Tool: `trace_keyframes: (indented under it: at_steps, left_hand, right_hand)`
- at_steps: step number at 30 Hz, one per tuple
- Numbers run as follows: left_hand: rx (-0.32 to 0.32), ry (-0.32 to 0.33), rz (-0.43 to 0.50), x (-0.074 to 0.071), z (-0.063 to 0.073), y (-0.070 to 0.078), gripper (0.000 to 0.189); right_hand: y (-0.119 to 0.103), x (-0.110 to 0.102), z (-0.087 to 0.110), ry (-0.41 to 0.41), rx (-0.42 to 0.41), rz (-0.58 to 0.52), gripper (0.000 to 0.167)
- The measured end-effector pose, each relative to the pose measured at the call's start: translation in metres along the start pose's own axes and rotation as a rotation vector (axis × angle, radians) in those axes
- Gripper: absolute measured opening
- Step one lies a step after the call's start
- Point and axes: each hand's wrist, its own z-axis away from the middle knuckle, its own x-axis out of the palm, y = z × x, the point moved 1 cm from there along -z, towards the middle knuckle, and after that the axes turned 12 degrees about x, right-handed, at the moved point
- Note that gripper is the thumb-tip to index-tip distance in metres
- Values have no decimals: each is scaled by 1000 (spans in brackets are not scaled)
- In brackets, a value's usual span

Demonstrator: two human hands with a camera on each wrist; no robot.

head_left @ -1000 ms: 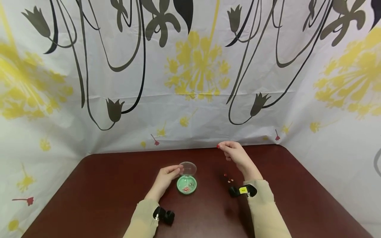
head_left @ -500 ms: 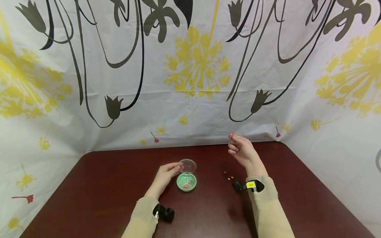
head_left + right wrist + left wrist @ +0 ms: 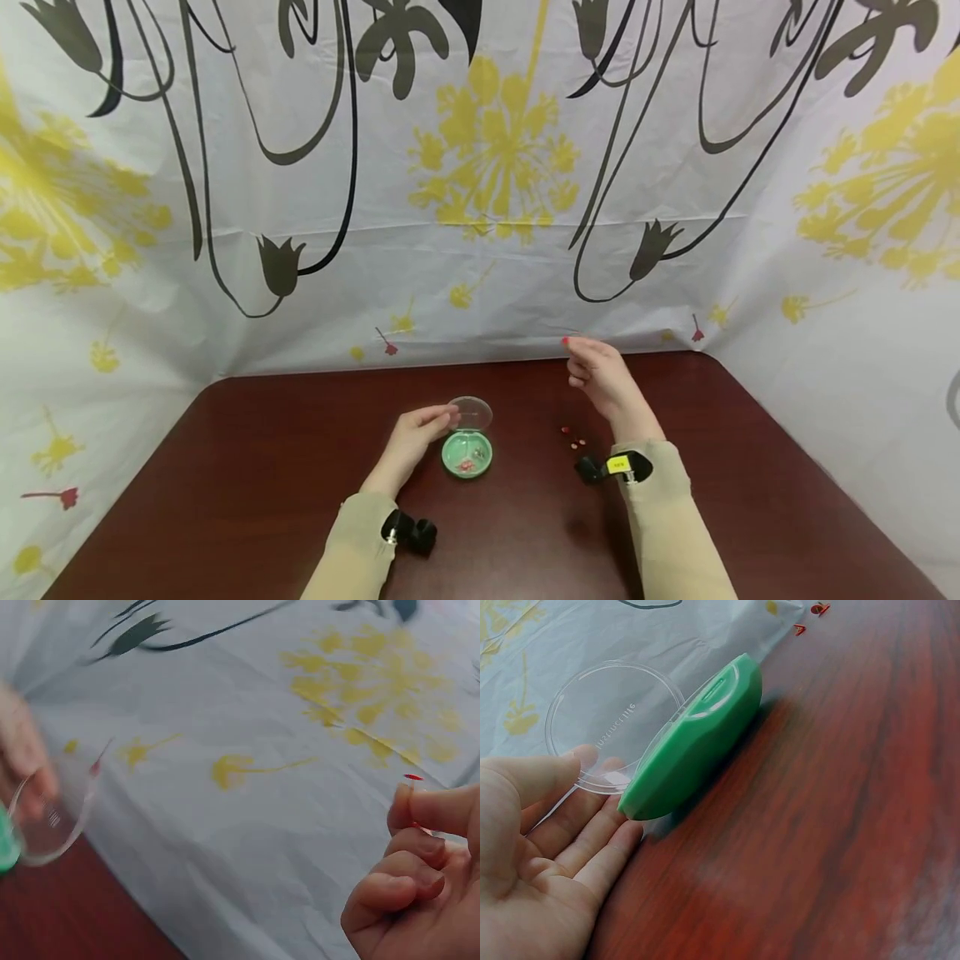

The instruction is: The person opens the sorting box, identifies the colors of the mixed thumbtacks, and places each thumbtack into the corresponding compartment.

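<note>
My left hand (image 3: 416, 429) pinches the edge of a clear round lid (image 3: 615, 712), raised open on its green round case (image 3: 697, 746). Dividers split the case inside; reddish thumbtacks (image 3: 467, 467) lie in its near part and small silvery pieces at the right. Up and to the right of the case, my right hand (image 3: 606, 379) holds one red thumbtack (image 3: 413, 777) between thumb and forefinger, its flat head showing above the fingertips. The other fingers of that hand are curled in. Several loose red thumbtacks (image 3: 566, 430) lie on the table below the right hand.
Everything stands on a dark red-brown wooden table (image 3: 300, 483). A white cloth (image 3: 480, 292) printed with flowers hangs behind and at both sides, close to the table's far edge. Each wrist carries a black camera (image 3: 422, 537) over a beige sleeve.
My right hand rose and moved right with the thumbtack, then shifted slightly back left. The left hand stays at the lid. The head view has tilted a little.
</note>
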Motion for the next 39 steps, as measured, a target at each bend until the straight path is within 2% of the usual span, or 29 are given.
trace_keyframes:
  at_steps: [3,6,8,11,14,18,22,27,29,34,39]
  left_hand:
    - [-11,7,2,-2,1,0,27]
    - [-6,6,-3,-2,1,0,28]
    - [-5,7,-2,-1,1,0,28]
    - [3,8,-7,0,1,1,29]
    - [8,-1,-5,1,2,1,30]
    - [4,-7,9,2,2,1,31]
    - [13,16,9,0,2,2,30]
    - [9,14,9,0,3,3,29]
    - [8,10,2,0,3,3,29]
    - [12,12,-20,0,4,4,30]
    - [11,10,-28,-2,4,4,31]
  right_hand:
    - [10,22,-4,116,-7,300,16]
    - [24,46,-9,131,-76,634,14]
    - [34,60,-10,114,-126,830,14]
    - [50,80,-11,33,-191,1095,11]
    - [64,95,-10,-28,-205,1317,12]
    - [74,111,-10,-27,-228,1555,21]
    - [79,125,-13,-14,-208,1673,32]
    - [84,133,-16,-9,-98,1750,33]
    - [85,135,-17,-22,-70,1761,33]
    - [87,136,-19,-49,-63,1762,31]
    - [88,137,-22,-46,-45,1747,32]
